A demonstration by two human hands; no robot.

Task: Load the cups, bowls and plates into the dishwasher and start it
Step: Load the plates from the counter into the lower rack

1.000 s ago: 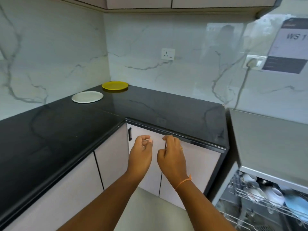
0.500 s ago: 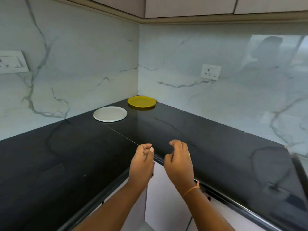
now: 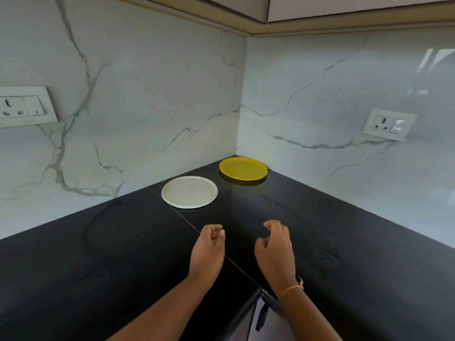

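Observation:
A white plate (image 3: 189, 191) lies flat on the black countertop (image 3: 98, 254) near the corner. A yellow plate (image 3: 243, 168) lies just behind it to the right, tight in the corner of the marble walls. Both of my hands hover over the counter in front of the plates. My left hand (image 3: 208, 252) is loosely curled, thumb against fingers, with nothing in it. My right hand (image 3: 275, 252), with an orange thread on the wrist, has bent fingers held apart and holds nothing. The dishwasher is out of view.
Marble walls meet in a corner behind the plates. A wall socket (image 3: 22, 107) sits on the left wall and another socket (image 3: 389, 124) on the right wall. Upper cabinets hang overhead. A cabinet door with a dark handle (image 3: 262, 316) is below the counter's inner corner.
The view has swung left and up, away from the open dishwasher toward the corner. Both hands have moved forward over the counter, closer to the plates, and drawn slightly apart.

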